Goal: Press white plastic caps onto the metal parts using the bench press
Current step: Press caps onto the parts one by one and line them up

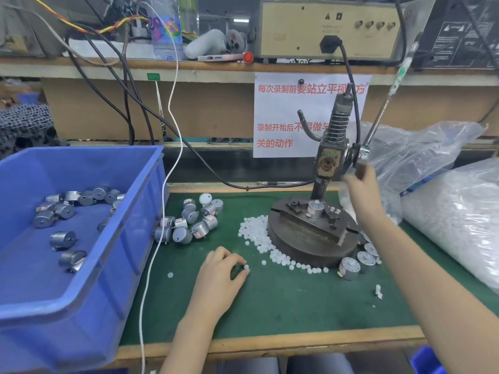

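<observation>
The bench press [328, 160] stands on a round iron base [310, 247] on the green mat. One metal part [316, 209] sits in the fixture under the ram. My right hand [361, 190] is raised beside the press head and blurred, at the dark lower end of the lever [378, 122]; its grip is unclear. My left hand [224, 268] rests on the mat and pinches a white cap [246, 267] between thumb and fingertips. Several loose white caps [256, 233] lie along the base's left and front edge.
A blue bin [129, 220] at the left holds several metal parts. More metal parts [191, 222] lie on the mat beside it, and three [359, 261] sit at the base's front right. Clear bags of white caps [453, 211] fill the right side. A white cable [156, 238] hangs over the mat.
</observation>
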